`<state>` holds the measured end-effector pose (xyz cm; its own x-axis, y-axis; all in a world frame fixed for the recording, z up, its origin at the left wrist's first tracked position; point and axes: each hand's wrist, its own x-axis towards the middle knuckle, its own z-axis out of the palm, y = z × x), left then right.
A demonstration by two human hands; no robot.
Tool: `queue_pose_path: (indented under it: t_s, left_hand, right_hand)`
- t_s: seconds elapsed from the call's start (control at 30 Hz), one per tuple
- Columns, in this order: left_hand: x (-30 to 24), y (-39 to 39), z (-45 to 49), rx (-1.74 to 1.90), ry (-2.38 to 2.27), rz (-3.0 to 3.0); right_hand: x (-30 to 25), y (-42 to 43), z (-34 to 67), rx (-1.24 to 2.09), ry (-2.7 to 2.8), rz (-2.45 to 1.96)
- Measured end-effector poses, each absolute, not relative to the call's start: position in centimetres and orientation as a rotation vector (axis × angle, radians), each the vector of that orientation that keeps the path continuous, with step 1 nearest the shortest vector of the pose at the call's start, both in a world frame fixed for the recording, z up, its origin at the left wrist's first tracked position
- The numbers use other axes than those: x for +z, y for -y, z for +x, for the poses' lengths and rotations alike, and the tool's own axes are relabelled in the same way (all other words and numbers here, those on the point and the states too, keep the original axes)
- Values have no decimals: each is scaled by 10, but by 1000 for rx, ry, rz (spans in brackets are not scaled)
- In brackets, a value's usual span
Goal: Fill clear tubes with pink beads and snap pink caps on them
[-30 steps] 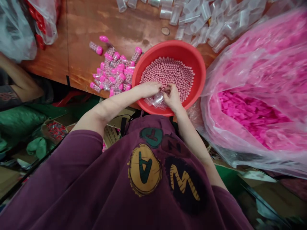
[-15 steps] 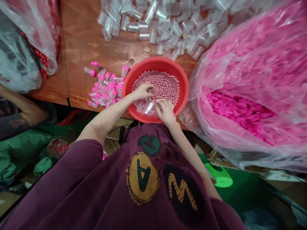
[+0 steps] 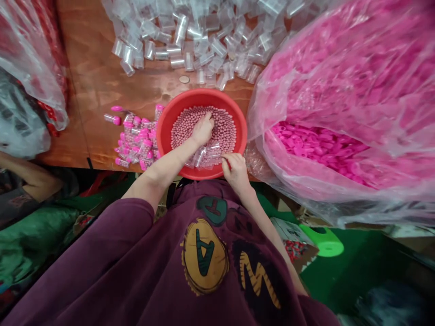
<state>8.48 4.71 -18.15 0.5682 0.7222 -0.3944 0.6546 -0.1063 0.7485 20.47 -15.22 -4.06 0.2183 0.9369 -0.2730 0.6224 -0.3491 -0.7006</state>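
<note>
At the far left of the frame, a co-worker's forearm (image 3: pixel 30 179) lies below the wooden bench (image 3: pixel 91 99), beside a clear plastic bag (image 3: pixel 22 72) of red parts. On the bench, capped tubes (image 3: pixel 136 142) lie in a loose pile, their clear bodies filled with pink and their glossy caps bright.

The person's left hand (image 3: pixel 203 130) reaches forward from a plum sleeve (image 3: pixel 102 253), its fingers (image 3: pixel 208 118) pushed down among the matte pink beads (image 3: pixel 217 131) in the red plastic basin (image 3: pixel 200 102). The grip is closed loosely; whether it holds beads is hidden.

The right hand (image 3: pixel 236 173) rests at the basin's near rim, fingers curled and half closed, with the fingertips (image 3: pixel 224 159) just beside a small heap of empty clear tubes (image 3: pixel 205 157), and it is not visibly gripping one. More clear tubes (image 3: pixel 180 40) are scattered at top centre. To the right, a crinkled plastic sack (image 3: pixel 340 113) bulges with magenta caps.
</note>
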Motion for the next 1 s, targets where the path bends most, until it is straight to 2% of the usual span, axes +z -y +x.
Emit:
queue_pose_path:
  t_s: [0.1, 0.27, 0.43, 0.67, 0.83, 1.0]
  left_hand:
    - [-174, -33, 109, -3, -1159, 1665]
    - [-150, -26, 102, 115, -1161, 1427]
    - [-115, -31, 69, 260, -1094, 1166]
    - [-59, -18, 52, 385, -926, 549]
    - [-27, -12, 46, 452, -803, 284]
    - [-21, -5, 45, 431, -777, 221]
  right_hand:
    - [-41, 158, 228, 816, 1452, -2099]
    - [-53, 155, 322, 466, 1184, -2334]
    - [-69, 103, 386, 521, 932, -2559]
    - [-74, 54, 361, 686, 966, -2684]
    - [-56, 64, 352, 642, 1015, -2674]
    - [-39, 79, 352, 484, 893, -2645]
